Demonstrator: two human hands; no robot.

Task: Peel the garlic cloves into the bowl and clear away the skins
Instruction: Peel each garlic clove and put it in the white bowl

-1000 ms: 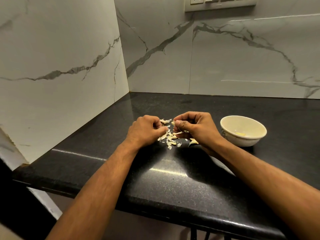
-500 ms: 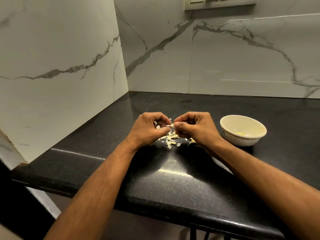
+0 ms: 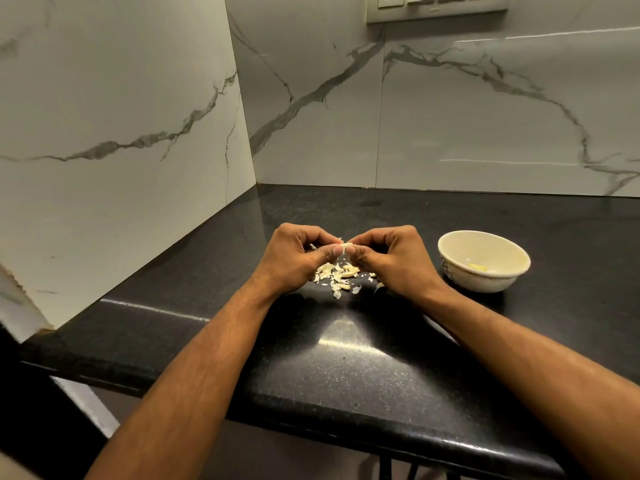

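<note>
A person's bare forearms reach over the front edge of a polished black table (image 3: 346, 368) set into a corner of white, grey-veined marble walls (image 3: 121, 109). At left of centre, the left hand (image 3: 294, 258) hovers above the surface with its fingers curled, thumb and forefinger pinching one end of a small pale garlic clove (image 3: 344, 247). Directly beneath, a loose heap of papery garlic skins (image 3: 337, 273) lies scattered on the dark stone, between and just under the two wrists. The right hand (image 3: 391, 259) mirrors the left, fingers curled and its thumb and fingertips gripping the other end of the same clove, so the two hands meet above the heap. Further right, near the right wrist but apart from it, stands a cream bowl (image 3: 453, 271) with a faint pattern on its outer wall; inside it lies what appears to be one yellowish peeled clove (image 3: 478, 267) toward the near side. High on the back wall, a switch plate (image 3: 436, 13) with a socket is partly cut off by the upper edge. No readable writing or brand shows anywhere.
</note>
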